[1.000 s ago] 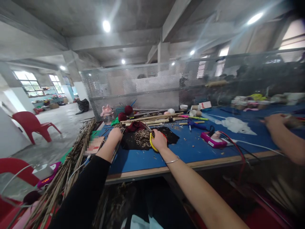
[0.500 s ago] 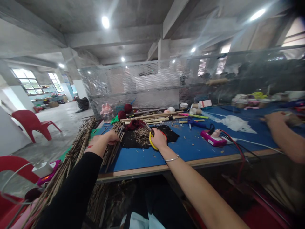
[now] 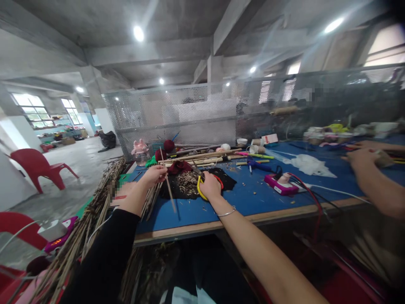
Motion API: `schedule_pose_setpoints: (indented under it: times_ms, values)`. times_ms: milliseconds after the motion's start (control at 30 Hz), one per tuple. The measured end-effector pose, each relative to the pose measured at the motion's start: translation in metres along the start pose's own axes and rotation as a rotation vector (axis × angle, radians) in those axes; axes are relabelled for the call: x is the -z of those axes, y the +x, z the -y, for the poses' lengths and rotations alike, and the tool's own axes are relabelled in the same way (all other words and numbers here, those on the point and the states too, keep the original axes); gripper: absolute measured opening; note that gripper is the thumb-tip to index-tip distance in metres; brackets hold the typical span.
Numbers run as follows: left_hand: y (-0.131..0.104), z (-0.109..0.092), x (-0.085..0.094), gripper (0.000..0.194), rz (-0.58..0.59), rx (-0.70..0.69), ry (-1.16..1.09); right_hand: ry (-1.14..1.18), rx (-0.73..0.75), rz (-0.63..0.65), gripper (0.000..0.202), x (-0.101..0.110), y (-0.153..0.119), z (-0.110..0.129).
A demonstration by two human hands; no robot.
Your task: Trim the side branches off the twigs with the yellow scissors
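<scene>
My left hand (image 3: 156,174) pinches a thin stick (image 3: 170,192), held slanting above the blue table. Below and beside it lie more thin sticks (image 3: 151,200) in a bundle near the table's left end. My right hand (image 3: 210,185) is closed around scissors (image 3: 200,187) with yellow and red handles; their blades point away from me and to the left. Beneath the scissors, a black cloth (image 3: 226,177) bears a heap of short cut stick pieces (image 3: 189,183). A dark red cloth (image 3: 179,167) lies just behind the heap.
Long dry stalks (image 3: 98,211) lean along the table's left side. A purple power strip (image 3: 280,185) with cables sits right of my right hand. Rods (image 3: 202,160) and balls of dark red yarn (image 3: 169,146) lie at the back. A co-worker's hands (image 3: 363,158) work at the far right.
My left hand has lifted from the stick bundle and moved right, bringing up one thin stick. My right hand stays by the heap with the scissors.
</scene>
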State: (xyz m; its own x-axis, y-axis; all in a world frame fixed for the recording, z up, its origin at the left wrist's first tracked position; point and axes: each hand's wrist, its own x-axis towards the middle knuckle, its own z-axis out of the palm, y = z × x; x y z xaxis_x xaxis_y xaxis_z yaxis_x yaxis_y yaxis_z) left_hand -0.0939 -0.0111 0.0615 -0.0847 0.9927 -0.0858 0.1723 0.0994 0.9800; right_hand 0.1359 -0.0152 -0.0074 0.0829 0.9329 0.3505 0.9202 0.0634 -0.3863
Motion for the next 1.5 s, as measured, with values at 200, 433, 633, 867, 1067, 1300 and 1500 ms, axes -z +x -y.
schedule_pose_setpoints:
  times_ms: [200,433,633,867,1067,1300,1500]
  values:
    - [0.003,0.027,-0.058,0.024,0.158,-0.138,-0.473,-0.003,-0.170,-0.014,0.036,-0.004,0.004,-0.005]
    - [0.007,0.048,-0.084,0.019,0.159,-0.082,-0.638,0.127,-0.129,-0.086,0.037,0.001,0.006,-0.006]
    - [-0.004,0.046,-0.085,0.024,0.132,-0.074,-0.603,0.193,-0.100,-0.118,0.039,0.001,0.007,-0.008]
    - [-0.001,0.029,-0.052,0.024,0.121,-0.017,-0.251,0.164,-0.097,-0.080,0.034,-0.004,0.008,-0.011]
    - [-0.004,0.010,0.017,0.010,0.106,0.158,0.423,0.138,-0.072,-0.065,0.033,-0.008,0.008,-0.009]
    - [-0.003,0.031,0.033,0.019,-0.059,0.107,0.851,0.121,-0.042,-0.056,0.035,-0.010,0.007,-0.010]
    - [0.008,0.033,0.052,0.021,-0.122,0.006,1.065,0.108,-0.036,-0.043,0.034,-0.009,0.007,-0.009]
